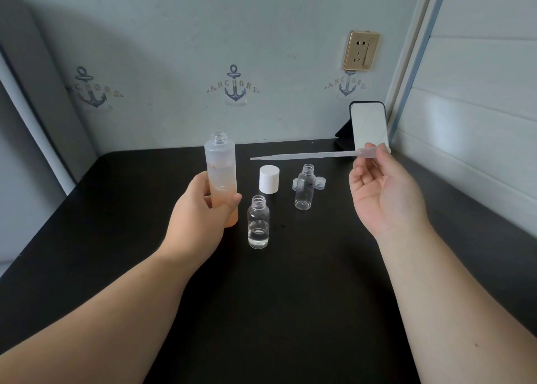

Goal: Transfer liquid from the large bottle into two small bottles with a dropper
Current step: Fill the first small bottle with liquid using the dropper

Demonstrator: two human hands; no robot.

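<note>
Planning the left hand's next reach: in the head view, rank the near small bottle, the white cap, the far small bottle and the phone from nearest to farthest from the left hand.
From the left hand:
1. Near small bottle, just to its right, part filled.
2. White cap, behind that bottle.
3. Far small bottle, further right, empty.
4. Phone, propped at the table's back right.

Bare forearms and hands, seen from the wearer's own head

Both arms were uncovered from the bottom edge of the picture up to the fingertips: no sleeve, cuff, watch, bracelet or glove showed on either. The left hand (200, 209) and the right hand (383, 192) wore no rings that could be made out. The forearms were broad and smooth, widening toward the lower corners of the frame. A small dark speck sat on the right forearm. Fingernails were too small to describe.
</note>
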